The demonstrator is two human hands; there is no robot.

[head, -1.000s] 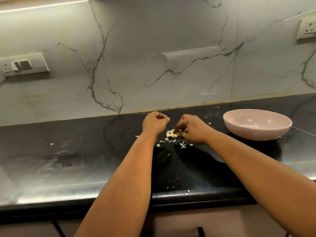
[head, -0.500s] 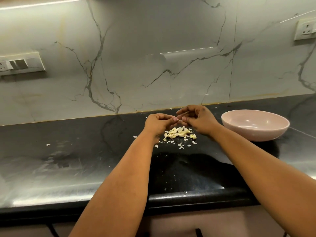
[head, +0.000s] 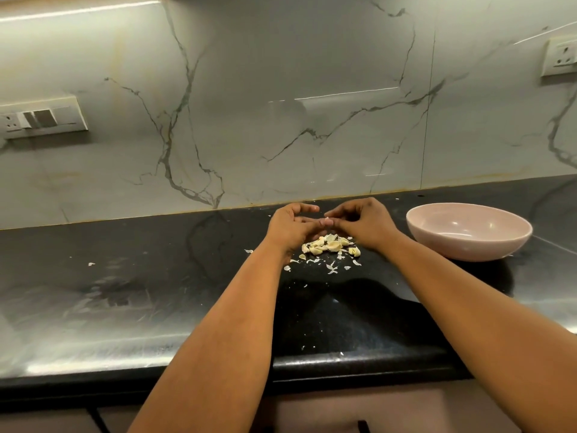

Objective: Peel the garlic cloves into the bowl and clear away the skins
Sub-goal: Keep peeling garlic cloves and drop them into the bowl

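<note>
A small garlic clove [head: 327,220] is pinched between the fingertips of my left hand [head: 292,228] and my right hand [head: 362,225], held a little above the black counter. Under my hands lies a pile of pale garlic cloves [head: 327,245], with thin white skin flakes [head: 331,267] scattered in front of it. A pink bowl [head: 468,231] stands on the counter to the right of my right hand; nothing shows on its visible inner surface.
The black counter [head: 125,276] runs along a marble backsplash, with a stray skin flake [head: 91,264] far to the left. Its front edge [head: 343,364] lies close to me. Wall sockets [head: 40,118] sit at left and top right.
My right hand picked a clove from the pile and lifted it. Both hands came together above the pile and now pinch the clove between them.
</note>
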